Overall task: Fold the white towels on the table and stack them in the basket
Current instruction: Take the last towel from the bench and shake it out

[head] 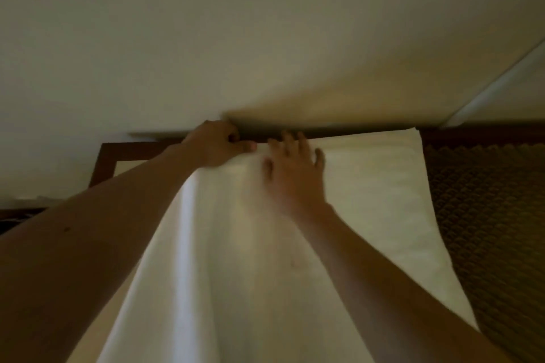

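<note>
A long white towel (368,200) lies stretched away from me across the table, its far edge close to the wall. My left hand (216,144) grips the towel's far left corner with curled fingers and the thumb on top. My right hand (290,173) lies flat on the towel just right of it, fingers spread and straight, blurred by motion. The towel's left side rises in a soft fold near my left forearm. No basket shows in this view.
A pale wall (265,38) fills the upper half, close behind the table's far edge. A dark patterned table covering (486,215) shows to the right of the towel. A dark wooden frame (106,156) stands at the left by the wall.
</note>
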A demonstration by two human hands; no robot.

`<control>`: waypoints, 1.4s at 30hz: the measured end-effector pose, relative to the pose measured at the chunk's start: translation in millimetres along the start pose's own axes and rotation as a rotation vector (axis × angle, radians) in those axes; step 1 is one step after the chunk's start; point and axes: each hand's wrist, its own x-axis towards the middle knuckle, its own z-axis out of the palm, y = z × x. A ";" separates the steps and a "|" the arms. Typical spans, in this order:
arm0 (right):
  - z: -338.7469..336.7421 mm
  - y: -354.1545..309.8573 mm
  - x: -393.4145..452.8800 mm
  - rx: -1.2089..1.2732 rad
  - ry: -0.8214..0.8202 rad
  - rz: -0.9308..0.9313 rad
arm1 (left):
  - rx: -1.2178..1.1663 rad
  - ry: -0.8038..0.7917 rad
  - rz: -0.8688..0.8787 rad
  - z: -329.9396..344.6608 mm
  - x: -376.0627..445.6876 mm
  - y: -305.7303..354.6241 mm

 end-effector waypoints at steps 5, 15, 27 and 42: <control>31.8 -21.5 -8.3 -0.099 -0.107 0.066 | -0.428 -0.147 -0.013 -9.9 -41.2 -41.4; 31.8 -30.4 -11.0 -0.151 -0.074 0.086 | -0.674 -0.343 -0.065 -47.7 -98.7 -158.7; 29.8 -30.6 -7.6 -0.190 -0.093 0.109 | 0.121 0.034 0.096 -77.4 -48.3 -204.7; 12.3 -23.4 8.6 0.012 -0.144 0.181 | -0.623 0.394 -0.345 13.5 -162.5 -191.7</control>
